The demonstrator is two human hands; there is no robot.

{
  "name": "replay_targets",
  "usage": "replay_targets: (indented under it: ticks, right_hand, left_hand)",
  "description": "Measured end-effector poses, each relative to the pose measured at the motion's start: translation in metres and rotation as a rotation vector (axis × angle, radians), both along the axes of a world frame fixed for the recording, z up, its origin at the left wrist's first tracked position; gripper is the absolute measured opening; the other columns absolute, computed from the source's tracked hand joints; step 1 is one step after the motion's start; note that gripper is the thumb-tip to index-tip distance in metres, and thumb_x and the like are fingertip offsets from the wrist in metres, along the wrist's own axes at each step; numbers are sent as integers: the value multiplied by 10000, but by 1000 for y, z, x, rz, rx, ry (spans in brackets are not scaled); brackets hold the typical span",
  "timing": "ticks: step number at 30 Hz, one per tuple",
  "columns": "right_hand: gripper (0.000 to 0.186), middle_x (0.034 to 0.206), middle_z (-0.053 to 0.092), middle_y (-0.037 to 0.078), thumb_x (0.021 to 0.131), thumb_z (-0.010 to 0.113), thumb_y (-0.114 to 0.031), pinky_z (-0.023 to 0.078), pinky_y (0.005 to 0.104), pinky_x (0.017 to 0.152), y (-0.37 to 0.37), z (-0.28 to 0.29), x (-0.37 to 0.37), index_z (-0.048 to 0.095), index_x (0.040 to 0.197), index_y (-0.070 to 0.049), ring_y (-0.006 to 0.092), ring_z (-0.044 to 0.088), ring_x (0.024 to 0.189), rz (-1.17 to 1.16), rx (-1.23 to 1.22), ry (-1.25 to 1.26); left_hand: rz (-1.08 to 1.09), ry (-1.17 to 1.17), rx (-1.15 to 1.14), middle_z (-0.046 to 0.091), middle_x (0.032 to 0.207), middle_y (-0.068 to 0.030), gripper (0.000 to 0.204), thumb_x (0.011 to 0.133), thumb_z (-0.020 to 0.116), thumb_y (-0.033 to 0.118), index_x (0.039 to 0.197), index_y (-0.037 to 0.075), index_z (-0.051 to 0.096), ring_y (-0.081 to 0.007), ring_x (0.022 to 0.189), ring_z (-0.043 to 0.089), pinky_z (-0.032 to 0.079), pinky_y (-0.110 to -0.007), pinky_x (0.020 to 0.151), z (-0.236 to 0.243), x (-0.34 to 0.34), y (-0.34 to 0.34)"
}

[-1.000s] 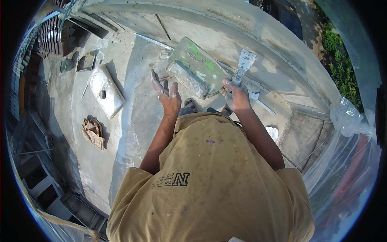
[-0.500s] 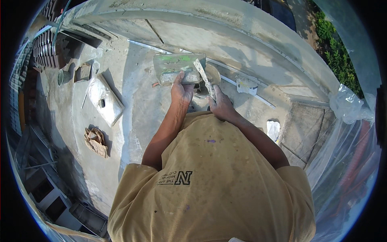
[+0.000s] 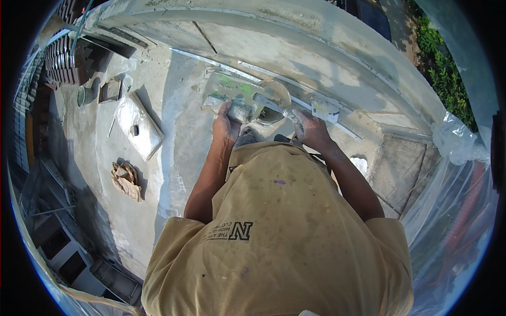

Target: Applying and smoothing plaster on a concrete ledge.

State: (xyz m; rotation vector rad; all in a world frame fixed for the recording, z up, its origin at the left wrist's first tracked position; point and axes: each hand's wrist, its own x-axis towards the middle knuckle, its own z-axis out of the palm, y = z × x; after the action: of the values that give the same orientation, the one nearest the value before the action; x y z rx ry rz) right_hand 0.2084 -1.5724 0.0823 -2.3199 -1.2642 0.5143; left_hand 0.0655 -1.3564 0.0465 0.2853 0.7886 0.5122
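Observation:
My left hand (image 3: 226, 127) is closed round the thick, plaster-crusted handle of a plastering float (image 3: 227, 83). The float's wide rectangular plate is grey-green with bright green smears and extends away from me. In my right hand (image 3: 314, 129) is a scraper (image 3: 268, 102), its handle coated in whitish plaster. The blade reaches left to the float's right edge; whether they touch I cannot tell. Beneath and behind the tools stands a round bucket (image 3: 280, 90), partly hidden. My feet show just below it.
A low concrete wall (image 3: 327, 63) curves across the far side, with metal strips (image 3: 216, 64) along its foot. At left lie a white plastic-wrapped pack (image 3: 134, 124), a crumpled brown paper bag (image 3: 126, 181) and an open box (image 3: 110, 90). Clear plastic sheeting (image 3: 448, 210) hangs at right.
My right hand has shifted right. The scraper has swung from pointing away to pointing left, beside the float. The float has tilted, its right side lower, and my left hand has moved slightly left.

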Motion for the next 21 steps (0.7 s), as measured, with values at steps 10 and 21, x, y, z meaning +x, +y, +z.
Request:
replay_targets:
  ticks: [10,21]
  right_hand:
    - [489,1228,555,140,800,598,-283,402,413,947,-18,-13,37,511,1242,-94,304,527,1117,172,-143,85]
    - [481,1205,554,186,794,577,-214,418,430,926,22,-51,81,500,1249,-78,355,535,1079,6,-324,85]
  left_hand:
    - [-246,2,-32,574,1133,-141,362,910,494,197,1229,30,458,-274,1000,592,497,-436,870,-2,-14,28]
    - [-605,180,-3,599,1096,-133,369,891,527,203,1205,12,490,-236,930,631,541,-375,803,17,-7,19]
